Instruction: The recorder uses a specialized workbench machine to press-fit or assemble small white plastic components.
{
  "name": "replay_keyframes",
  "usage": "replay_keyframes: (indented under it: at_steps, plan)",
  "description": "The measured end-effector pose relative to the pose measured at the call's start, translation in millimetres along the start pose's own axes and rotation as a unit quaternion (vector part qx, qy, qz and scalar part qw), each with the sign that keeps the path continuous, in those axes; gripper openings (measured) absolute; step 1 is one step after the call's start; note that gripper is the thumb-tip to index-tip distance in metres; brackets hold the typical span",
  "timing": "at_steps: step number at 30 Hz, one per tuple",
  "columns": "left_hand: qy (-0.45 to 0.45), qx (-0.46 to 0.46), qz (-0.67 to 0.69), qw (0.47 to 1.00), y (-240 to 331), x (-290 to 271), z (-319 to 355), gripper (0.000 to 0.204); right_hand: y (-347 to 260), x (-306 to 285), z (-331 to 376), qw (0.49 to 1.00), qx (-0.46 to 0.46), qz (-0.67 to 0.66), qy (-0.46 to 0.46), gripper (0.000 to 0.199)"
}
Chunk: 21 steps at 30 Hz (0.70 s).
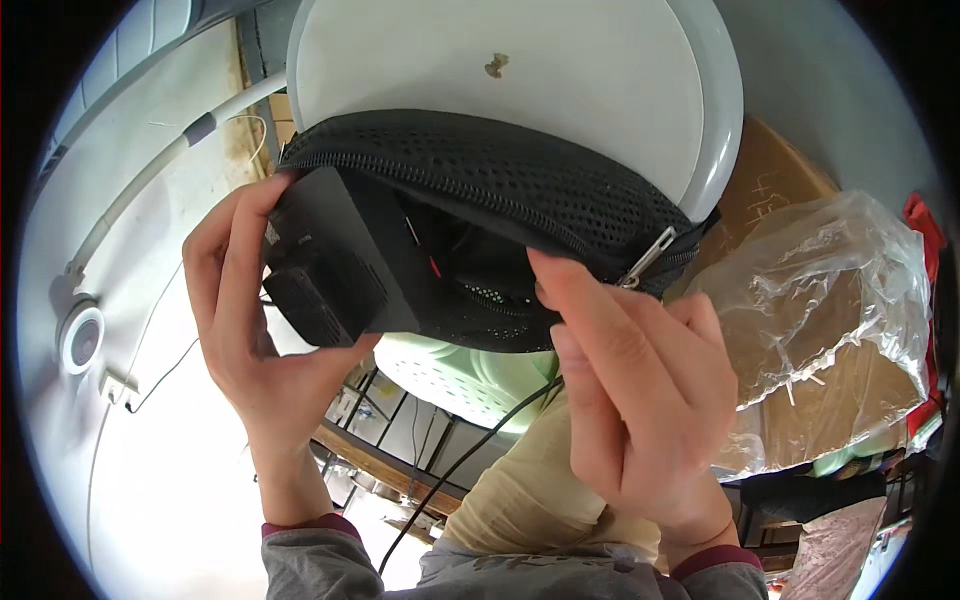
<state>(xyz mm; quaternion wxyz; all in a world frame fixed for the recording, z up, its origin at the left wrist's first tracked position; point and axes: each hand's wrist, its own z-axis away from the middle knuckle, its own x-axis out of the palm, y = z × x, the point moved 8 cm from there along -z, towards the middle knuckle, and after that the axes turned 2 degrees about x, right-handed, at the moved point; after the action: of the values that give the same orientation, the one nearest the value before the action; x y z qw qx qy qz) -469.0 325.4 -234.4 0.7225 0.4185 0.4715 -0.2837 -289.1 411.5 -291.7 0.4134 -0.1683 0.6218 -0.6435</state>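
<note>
Left hand (245,330) wrapped around a flat black box-shaped device (335,265), fingers along its outer edge and thumb beneath, half inside the open mouth of a black mesh zip pouch (500,185). Right hand (630,400) pinching the pouch's lower lip just below the silver zipper pull (650,255), fingers bunched narrow on the fabric. Directly beyond both hands, a round white plastic lid-like surface (560,70) with a small brown mark, backing the pouch. Right of the right hand, a cardboard box (775,185) and crumpled clear plastic wrap (830,290) crowding close. Between and below the hands, a pale green perforated basket (450,375), a thin black cable (460,465) trailing down across beige trousers (540,490). Left of the left hand, a white wall surface with a grey pipe (160,160) and a round white fitting (82,340). Grey sleeves with maroon cuffs (310,525) at the lower edge.
</note>
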Motion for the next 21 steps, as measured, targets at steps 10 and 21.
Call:
replay_keyframes:
  at_steps: [10,21]
  plan:
    - [-0.018,0.036,0.022,0.999,-2.0,1.6,-0.7,0.1,-0.7,-4.1,0.6,0.999,0.025,-0.024,0.007,0.028]
    - [-0.071,0.035,-0.022,0.997,8.6,-0.1,-8.3,0.09,-10.4,-5.3,3.1,0.998,-0.003,0.06,0.006,0.026]
